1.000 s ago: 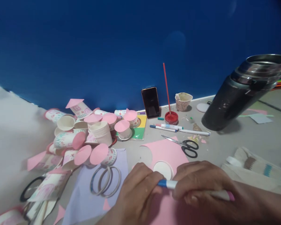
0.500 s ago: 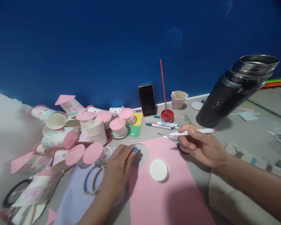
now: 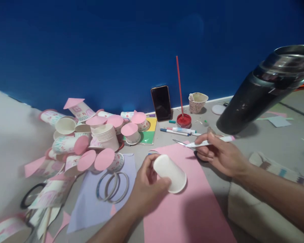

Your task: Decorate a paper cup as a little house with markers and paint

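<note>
My left hand (image 3: 145,184) grips a white paper cup (image 3: 170,172), tipped on its side over a pink paper sheet (image 3: 184,199). My right hand (image 3: 219,155) holds a white marker pen with a pink end (image 3: 209,142) just above the sheet's far edge. Black-handled scissors (image 3: 184,145) lie partly hidden under that hand. Several thin rings (image 3: 112,186) rest on a lilac sheet (image 3: 96,199) left of the cup.
A heap of paper cups with pink lids (image 3: 91,141) fills the left. Along the blue wall stand a phone (image 3: 161,103), a red paint pot with a stick (image 3: 183,119) and a crumpled cup (image 3: 197,102). A dark steel flask (image 3: 263,91) stands at right, a cloth (image 3: 281,173) below it.
The two hands, joined on the pen one second ago, came apart. My right hand carried the pen off to the right. My left hand lifted the upside-down cup and tipped it.
</note>
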The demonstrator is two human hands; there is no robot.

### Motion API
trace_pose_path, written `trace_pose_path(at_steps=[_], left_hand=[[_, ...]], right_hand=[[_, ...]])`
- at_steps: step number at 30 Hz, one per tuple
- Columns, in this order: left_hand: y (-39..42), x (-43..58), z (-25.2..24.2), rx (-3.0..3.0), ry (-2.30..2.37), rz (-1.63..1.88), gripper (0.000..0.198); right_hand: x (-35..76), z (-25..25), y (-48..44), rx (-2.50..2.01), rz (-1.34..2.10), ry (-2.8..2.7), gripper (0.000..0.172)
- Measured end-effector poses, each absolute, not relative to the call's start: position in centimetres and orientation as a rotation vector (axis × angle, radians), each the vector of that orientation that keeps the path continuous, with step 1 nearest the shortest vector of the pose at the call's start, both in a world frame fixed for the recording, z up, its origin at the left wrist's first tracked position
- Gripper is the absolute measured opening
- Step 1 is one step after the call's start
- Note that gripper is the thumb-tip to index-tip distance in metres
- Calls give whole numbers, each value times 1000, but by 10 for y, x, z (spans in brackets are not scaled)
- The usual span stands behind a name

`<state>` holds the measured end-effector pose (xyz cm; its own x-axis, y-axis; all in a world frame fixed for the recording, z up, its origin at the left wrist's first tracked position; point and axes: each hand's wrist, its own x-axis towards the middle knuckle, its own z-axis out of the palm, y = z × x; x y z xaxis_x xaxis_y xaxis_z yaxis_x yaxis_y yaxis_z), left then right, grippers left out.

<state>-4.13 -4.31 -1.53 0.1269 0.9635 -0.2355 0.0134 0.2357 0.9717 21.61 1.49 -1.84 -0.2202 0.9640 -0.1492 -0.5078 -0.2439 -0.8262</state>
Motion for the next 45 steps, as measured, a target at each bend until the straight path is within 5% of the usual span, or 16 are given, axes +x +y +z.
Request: trace_pose_path(at_steps=[9,16,22,28,45], left_hand=[[-33,-50,-10,275,739,939,54],[-30,-53,-16,274,737,999,54],[-29,-53,-17,291,718,1103,41],[-23,-57,-24,392,738,1167,42],[-25,-55,-23,449,775,1142,40]], right_hand=[[218,6,-6,-1156,1417,-1096,32],[192,51,-8,-978,1436,-1283,28],[157,35,-17,-907,1181,-1453,31],[167,24,-16,-849,861,-1715,13],[167,23,-14,-746,846,-1973,6]])
